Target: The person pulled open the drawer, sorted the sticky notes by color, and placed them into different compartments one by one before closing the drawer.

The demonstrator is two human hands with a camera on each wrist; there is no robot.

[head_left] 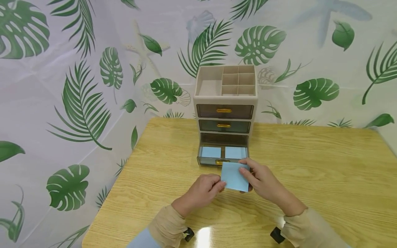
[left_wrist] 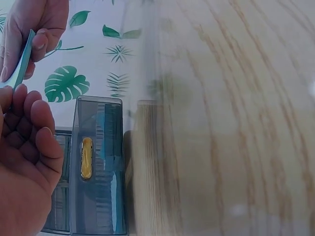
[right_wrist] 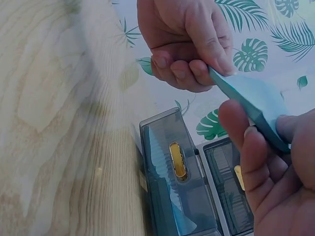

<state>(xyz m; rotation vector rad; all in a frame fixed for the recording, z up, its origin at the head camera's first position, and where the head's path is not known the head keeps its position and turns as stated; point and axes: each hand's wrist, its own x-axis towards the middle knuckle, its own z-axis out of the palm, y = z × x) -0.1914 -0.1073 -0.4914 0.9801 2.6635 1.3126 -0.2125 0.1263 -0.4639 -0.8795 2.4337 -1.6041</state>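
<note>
A pad of light blue sticky notes (head_left: 234, 177) is held between both hands in front of the desk organizer. My left hand (head_left: 201, 192) pinches its lower left corner between thumb and curled fingers. On the other side, my right hand (head_left: 266, 182) grips the pad's right edge, thumb on top and fingers beneath. The pad's thickness shows in the right wrist view. Just behind it, the organizer's bottom drawer (head_left: 206, 161) is pulled out. Inside lie two blue stacks side by side, a left stack (head_left: 211, 152) and a right stack (head_left: 234, 152).
The white organizer (head_left: 225, 100) stands at the back of the wooden table (head_left: 310, 172). Its top drawer (head_left: 211, 111) and middle drawer (head_left: 207, 126) are closed, and divided compartments (head_left: 230, 80) form its top. A leaf-patterned cloth (head_left: 173, 44) hangs behind and at the left.
</note>
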